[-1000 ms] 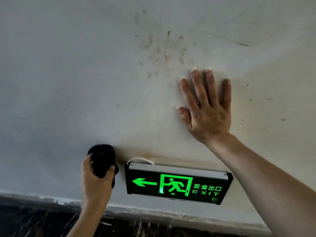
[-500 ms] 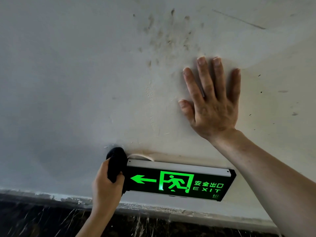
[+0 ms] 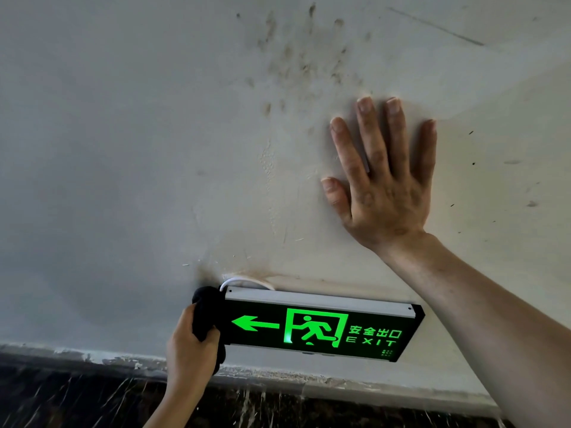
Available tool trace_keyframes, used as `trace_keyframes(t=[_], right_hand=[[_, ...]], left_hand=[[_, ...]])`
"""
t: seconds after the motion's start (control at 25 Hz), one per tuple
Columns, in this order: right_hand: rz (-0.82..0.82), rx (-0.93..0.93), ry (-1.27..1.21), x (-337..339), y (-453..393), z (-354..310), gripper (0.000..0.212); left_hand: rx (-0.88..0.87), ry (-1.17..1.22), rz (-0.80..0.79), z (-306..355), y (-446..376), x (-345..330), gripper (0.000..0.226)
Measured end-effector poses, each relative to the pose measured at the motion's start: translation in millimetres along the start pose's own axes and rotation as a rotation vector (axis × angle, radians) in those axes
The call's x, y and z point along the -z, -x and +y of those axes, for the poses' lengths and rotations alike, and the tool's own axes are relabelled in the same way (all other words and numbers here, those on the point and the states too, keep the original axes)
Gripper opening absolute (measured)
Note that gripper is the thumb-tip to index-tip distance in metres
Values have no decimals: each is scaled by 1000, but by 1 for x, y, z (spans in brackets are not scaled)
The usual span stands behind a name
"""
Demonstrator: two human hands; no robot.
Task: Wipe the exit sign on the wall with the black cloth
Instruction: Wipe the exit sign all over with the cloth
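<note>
A black exit sign [image 3: 321, 327] with a glowing green arrow, running figure and lettering hangs low on the pale wall, with a silver strip along its top. My left hand [image 3: 190, 347] is closed around a bunched black cloth [image 3: 204, 313], and the cloth presses against the sign's left end. Above the sign's right half, my right hand [image 3: 383, 183] lies flat on the wall with its fingers spread, holding nothing.
A white cable [image 3: 244, 279] loops out of the wall behind the sign's top left corner. Brown stains [image 3: 296, 57] mark the wall above. A dark speckled baseboard [image 3: 92, 396] runs along the bottom beneath a rough paint edge.
My left hand has carried the cloth rightward from beside the sign until it touches the sign's left end. My right hand has stayed flat on the wall.
</note>
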State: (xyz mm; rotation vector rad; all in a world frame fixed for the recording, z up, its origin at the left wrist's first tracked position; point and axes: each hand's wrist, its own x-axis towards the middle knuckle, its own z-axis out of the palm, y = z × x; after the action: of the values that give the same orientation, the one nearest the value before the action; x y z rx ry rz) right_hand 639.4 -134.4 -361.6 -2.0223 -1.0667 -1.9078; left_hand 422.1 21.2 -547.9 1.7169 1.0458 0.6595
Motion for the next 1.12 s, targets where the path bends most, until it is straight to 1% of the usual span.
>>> trace_keyframes(t=[0.28,0.48,0.64,0.76,0.88,0.92,1.04,1.12], right_hand=[[-8,-6,8,-1,0,1,64],[-13,-3,6,-1,0,0,63],[-7,-3,4,-1,1,0,63],[7,3,6,-3,1,0,64],[16,-1,-2,-5,1,2,63],[19,-2,-3,-6,2,1,64],[20,5,1,-6,3,0,63],[-6,7,-15,-5,1,3,64]], left_hand=[[82,-102,-71,-19,-4,-6,30],[112,-147,-88,-30,-15,-12,38],[167,-218,-162,-42,-21,-15,43],[277,-247,-258,-51,-25,-17,42],[473,-188,-423,-56,-13,-25,44],[513,-175,-485,-58,-7,-30,46],[565,-72,-598,-56,13,-48,43],[586,75,-600,-47,25,-51,33]])
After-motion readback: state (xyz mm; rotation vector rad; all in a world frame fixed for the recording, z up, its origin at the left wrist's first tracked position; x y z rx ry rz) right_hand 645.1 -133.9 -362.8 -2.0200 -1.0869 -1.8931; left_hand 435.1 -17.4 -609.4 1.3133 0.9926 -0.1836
